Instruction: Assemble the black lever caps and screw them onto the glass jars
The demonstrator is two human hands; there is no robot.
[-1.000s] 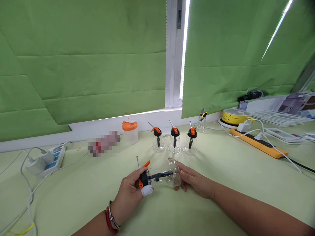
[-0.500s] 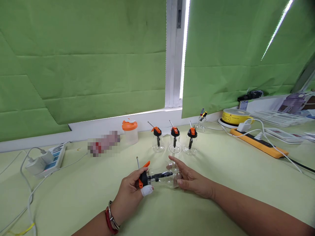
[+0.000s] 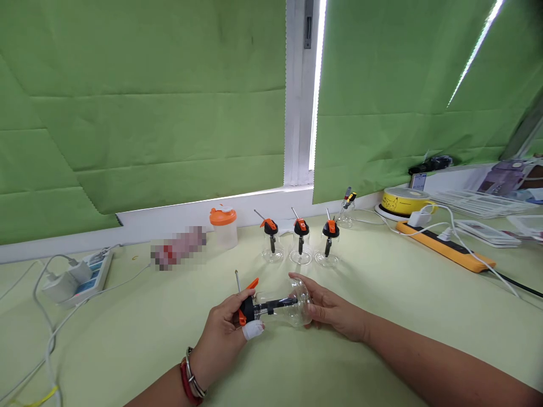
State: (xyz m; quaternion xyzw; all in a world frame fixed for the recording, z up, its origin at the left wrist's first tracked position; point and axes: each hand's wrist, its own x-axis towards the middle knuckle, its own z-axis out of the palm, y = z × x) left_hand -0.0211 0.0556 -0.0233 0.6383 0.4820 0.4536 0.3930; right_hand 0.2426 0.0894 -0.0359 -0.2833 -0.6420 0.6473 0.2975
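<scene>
A clear glass dispenser bottle (image 3: 285, 317) lies on its side just over the table, with its black-and-orange cap to the left and its flared base to the right. From the cap sticks a thin metal spout, and a black tube runs down inside. My left hand (image 3: 224, 328), its thumb wrapped in white tape, is closed around the cap. Around the base curls my right hand (image 3: 335, 308), thumb in front and fingers behind the glass. Beyond the hands stand three similar bottles upright: a left one (image 3: 272, 243), a middle one (image 3: 301, 243) and a right one (image 3: 328, 243).
An orange-lidded shaker cup (image 3: 224, 229) stands at the back by the windowsill. On the left are a white power strip (image 3: 95, 277) and cables. An orange power strip (image 3: 445, 246), a yellow round container (image 3: 405, 200) and a small glass holding tools (image 3: 347, 212) are at the right.
My right hand has shifted its fingers slightly around the bottle's base, showing more of the glass. My left hand and the bottle stay almost in place.
</scene>
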